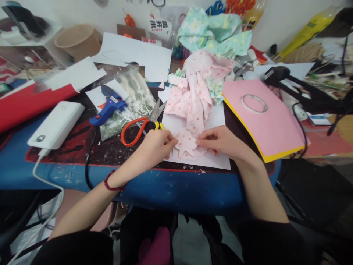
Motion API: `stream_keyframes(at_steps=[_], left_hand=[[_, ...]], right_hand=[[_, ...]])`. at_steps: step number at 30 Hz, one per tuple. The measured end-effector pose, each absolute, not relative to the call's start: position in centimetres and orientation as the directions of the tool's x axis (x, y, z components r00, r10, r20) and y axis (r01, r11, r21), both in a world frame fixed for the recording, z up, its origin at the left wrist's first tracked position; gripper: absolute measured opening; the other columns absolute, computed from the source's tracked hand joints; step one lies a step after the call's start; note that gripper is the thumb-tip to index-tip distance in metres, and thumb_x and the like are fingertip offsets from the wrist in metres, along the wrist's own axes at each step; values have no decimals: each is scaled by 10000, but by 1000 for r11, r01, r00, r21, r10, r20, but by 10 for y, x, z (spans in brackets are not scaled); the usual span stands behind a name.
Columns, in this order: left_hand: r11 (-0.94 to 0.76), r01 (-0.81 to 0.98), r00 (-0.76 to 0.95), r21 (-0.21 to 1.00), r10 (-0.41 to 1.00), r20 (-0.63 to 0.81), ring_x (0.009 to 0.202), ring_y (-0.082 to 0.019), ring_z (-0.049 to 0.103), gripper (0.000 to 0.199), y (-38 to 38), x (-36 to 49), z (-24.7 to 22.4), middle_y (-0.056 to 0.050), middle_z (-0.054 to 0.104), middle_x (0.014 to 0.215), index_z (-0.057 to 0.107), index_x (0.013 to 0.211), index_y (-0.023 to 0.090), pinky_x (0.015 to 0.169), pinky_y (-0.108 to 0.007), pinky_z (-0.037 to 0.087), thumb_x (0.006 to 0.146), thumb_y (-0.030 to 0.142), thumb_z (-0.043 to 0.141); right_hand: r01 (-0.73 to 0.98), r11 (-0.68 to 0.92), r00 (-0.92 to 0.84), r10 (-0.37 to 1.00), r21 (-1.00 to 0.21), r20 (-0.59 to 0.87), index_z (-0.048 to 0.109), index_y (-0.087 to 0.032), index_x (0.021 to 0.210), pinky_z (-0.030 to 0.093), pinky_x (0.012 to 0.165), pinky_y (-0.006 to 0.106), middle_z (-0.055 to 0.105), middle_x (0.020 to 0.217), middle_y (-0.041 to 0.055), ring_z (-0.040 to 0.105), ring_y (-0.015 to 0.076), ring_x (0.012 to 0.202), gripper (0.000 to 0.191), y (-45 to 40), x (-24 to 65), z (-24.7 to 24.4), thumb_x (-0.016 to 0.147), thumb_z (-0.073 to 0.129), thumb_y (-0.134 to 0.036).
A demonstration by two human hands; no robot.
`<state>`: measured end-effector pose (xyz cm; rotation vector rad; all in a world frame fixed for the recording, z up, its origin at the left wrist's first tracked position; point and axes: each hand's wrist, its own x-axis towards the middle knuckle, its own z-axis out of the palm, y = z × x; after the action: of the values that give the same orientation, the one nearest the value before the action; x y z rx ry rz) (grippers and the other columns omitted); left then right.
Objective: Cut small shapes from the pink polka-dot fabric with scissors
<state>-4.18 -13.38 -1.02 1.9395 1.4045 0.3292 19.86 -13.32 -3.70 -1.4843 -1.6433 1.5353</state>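
As left fingers pinch the dotted cutout, right fingers do.

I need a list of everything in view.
scalloped fabric piece: one, dotted pink, in both hands
dotted cloth: one heap, pink, beyond piece
floral cloth: one heap, green, back centre
scissors: one pair, orange handles, centre left
glue gun: one, blue, left
power bank: one, white, far left
round container: one, beige, back left
top sheet: one, pink, right
ring: one, whitish, on this sheet
table: one, blue edge, beneath
other things: many, mixed, around
left hand: one, bare, piece's left edge
right hand: one, bare, piece's right edge
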Motion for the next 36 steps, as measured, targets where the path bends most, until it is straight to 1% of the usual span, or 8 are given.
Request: stream_keyframes(at_steps=[12,21,26,29,31,33,34,36], left_hand=[[-166,807,350,567,908,-231,510,-169,609,267,-130,-37,-13,-2,628,493,630,675,168,586,-285,400,927,250,600],[-274,823,386,498,913,-134,545,-164,603,260,-132,-40,-20,-28,663,589,631,663,162,584,-292,387,907,244,589],[-388,847,419,363,908,-8,551,-167,596,290,-134,-39,-27,-40,647,591,606,648,167,544,-284,352,916,274,582],[-428,878,430,213,902,42,549,-183,608,229,-141,-38,-28,-51,651,608,634,746,156,509,-283,316,930,288,600],[-462,880,451,109,886,108,526,-190,606,213,-150,-38,-26,-50,650,610,646,832,140,479,-293,301,960,298,581],[-525,851,508,24,834,215,567,-202,636,218,-160,-40,-24,-58,673,658,651,873,133,483,-305,359,994,268,531],[-568,823,549,-9,790,274,635,-212,669,206,-165,-41,-24,-73,703,723,661,899,129,522,-310,422,1000,230,512],[-662,746,634,-69,676,375,847,-240,725,187,-172,-44,-27,-112,766,940,685,1029,114,700,-342,543,986,146,506]], right_hand=[[448,-181,-263,909,-876,-323,754,-165,737,347,403,216,653,558,-1,465,55,390,148,-135,196,-39,791,741,-302],[542,-131,-215,933,-830,-287,751,-170,751,384,413,230,677,568,9,513,79,387,158,-138,192,-42,792,717,-319],[628,-83,-191,948,-774,-256,744,-178,737,390,449,254,672,543,1,529,94,388,182,-138,187,-37,794,714,-348],[699,-60,-160,958,-712,-239,726,-187,698,403,498,272,669,556,-4,556,110,447,173,-141,184,-32,788,724,-335],[740,10,-144,979,-672,-145,705,-193,673,413,540,282,658,565,-7,570,121,505,186,-149,183,-30,800,733,-326],[772,121,-120,992,-625,44,704,-196,716,440,583,297,664,608,2,586,136,561,191,-160,182,-30,852,712,-330],[788,186,-115,981,-586,156,717,-195,781,470,615,310,689,669,22,612,151,610,179,-166,181,-31,893,678,-328],[791,355,-195,918,-499,344,742,-192,984,556,798,353,762,929,81,702,203,860,179,-177,180,-35,969,580,-267]])
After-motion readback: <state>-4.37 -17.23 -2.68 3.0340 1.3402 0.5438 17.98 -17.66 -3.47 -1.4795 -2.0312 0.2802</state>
